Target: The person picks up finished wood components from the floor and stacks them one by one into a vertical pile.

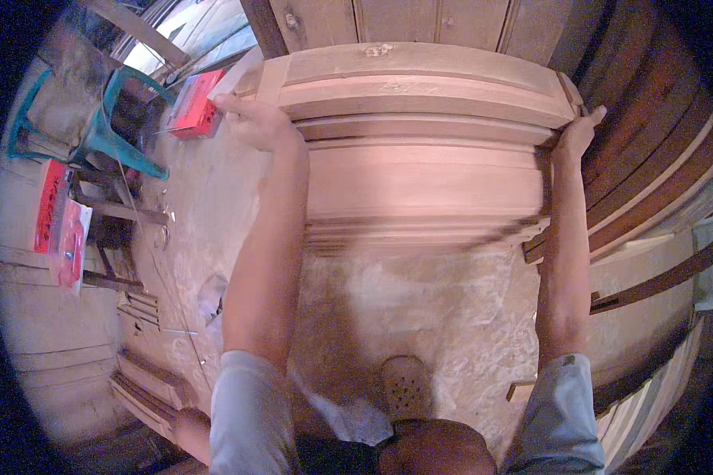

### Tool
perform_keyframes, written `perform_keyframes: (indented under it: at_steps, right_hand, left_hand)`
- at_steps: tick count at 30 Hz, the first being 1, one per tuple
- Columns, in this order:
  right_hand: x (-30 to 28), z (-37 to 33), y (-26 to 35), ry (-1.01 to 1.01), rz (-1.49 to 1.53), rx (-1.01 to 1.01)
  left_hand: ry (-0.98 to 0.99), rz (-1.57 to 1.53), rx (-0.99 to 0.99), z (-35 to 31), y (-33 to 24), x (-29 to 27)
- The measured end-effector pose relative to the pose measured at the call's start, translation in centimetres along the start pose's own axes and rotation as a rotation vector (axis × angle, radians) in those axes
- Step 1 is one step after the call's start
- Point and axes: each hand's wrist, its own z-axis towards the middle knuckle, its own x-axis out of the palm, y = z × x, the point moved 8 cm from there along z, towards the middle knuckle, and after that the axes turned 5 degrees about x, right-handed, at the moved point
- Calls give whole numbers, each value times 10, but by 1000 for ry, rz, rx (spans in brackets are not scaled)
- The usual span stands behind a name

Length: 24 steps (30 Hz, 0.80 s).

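A broad, pale wooden panel (428, 186), knotted near its far edge and ridged lengthwise in long parallel steps, is held over the mottled, worn floor (428, 289) before upright planks (428, 22), its ends clamped by the fingers of the left hand (257, 125) and right hand (577, 136).

The left sleeve (249, 416) and right sleeve (561, 416) are pale blue-grey cloth; a small dark mark (569, 361) shows on the latter's edge; left hand (257, 127) and right hand (576, 139) are bare; a dull brown clog (405, 388) (dotted with dark holes) appears below.
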Motion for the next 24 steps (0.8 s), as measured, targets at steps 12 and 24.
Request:
perform_keyframes:
  at_steps: [12,24]
  right_hand:
    - [-39,48,-31,-342,-458,-40]
    - [-57,63,-29,-365,-620,-133]
  left_hand:
    - [-61,75,41,11,21,5]
    - [289,188,198,-35,-79,-1]
